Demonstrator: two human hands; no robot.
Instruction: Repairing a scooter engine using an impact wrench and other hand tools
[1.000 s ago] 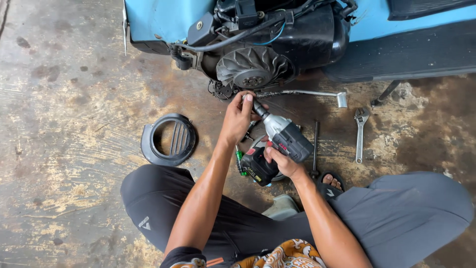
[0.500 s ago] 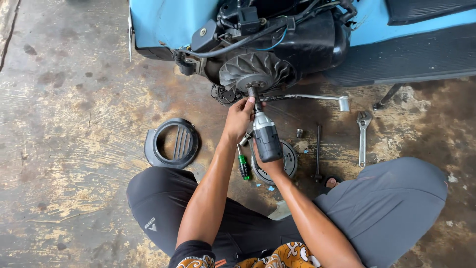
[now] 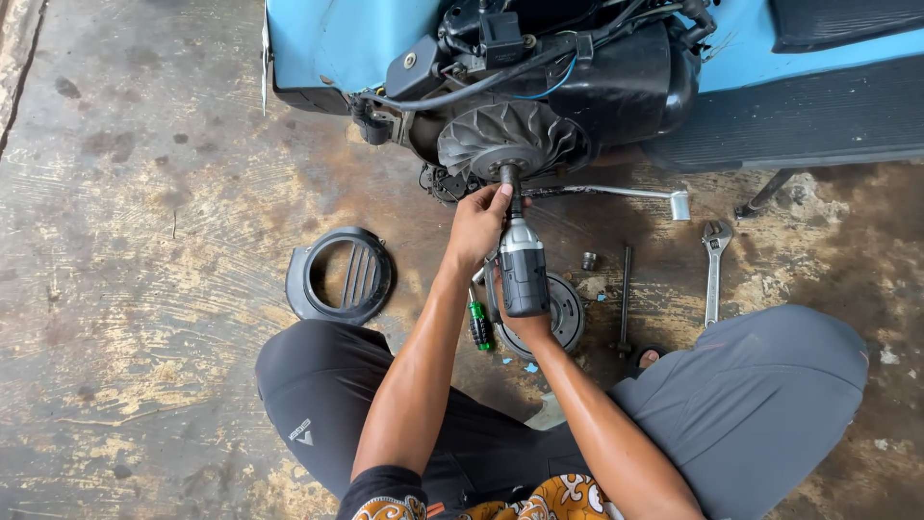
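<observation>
I have my right hand (image 3: 525,327) clamped round the grey impact wrench (image 3: 523,270), its socket set on the hub of the finned flywheel fan (image 3: 507,138), while my left hand (image 3: 476,223) pinches the wrench's nose just below that fan.

Fan cover (image 3: 339,276) left of impact wrench (image 3: 524,267), spanner (image 3: 713,270) right
</observation>
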